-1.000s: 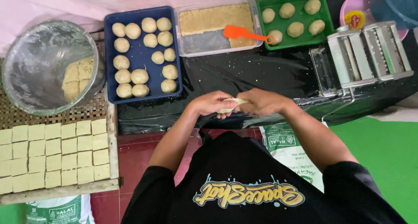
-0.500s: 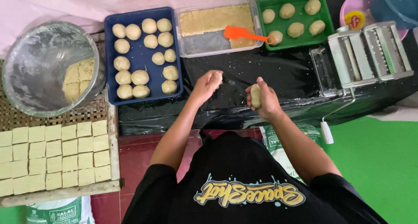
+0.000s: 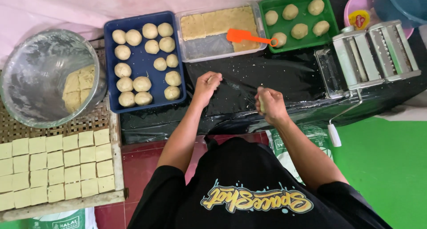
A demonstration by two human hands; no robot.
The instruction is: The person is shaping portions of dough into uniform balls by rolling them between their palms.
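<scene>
My right hand (image 3: 270,105) is closed around a pale dough lump (image 3: 261,105) over the black plastic-covered table (image 3: 289,73). My left hand (image 3: 207,85) hovers over the same sheet with its fingers curled in, just right of the blue tray (image 3: 141,62); I cannot tell if anything is in it. That tray holds several round dough balls (image 3: 142,83). Beyond my hands stands a clear container (image 3: 220,31) with a slab of dough and an orange scraper (image 3: 243,36).
A green tray (image 3: 299,19) with several dough balls sits at the back right, beside a metal hand-crank dough roller (image 3: 373,55). On the left are a large clear bowl (image 3: 44,77) with dough pieces and a woven tray (image 3: 58,166) of cut dough squares.
My hands were pressed together on the dough a second ago. They have since separated: the right keeps the lump and the left has moved out toward the blue tray.
</scene>
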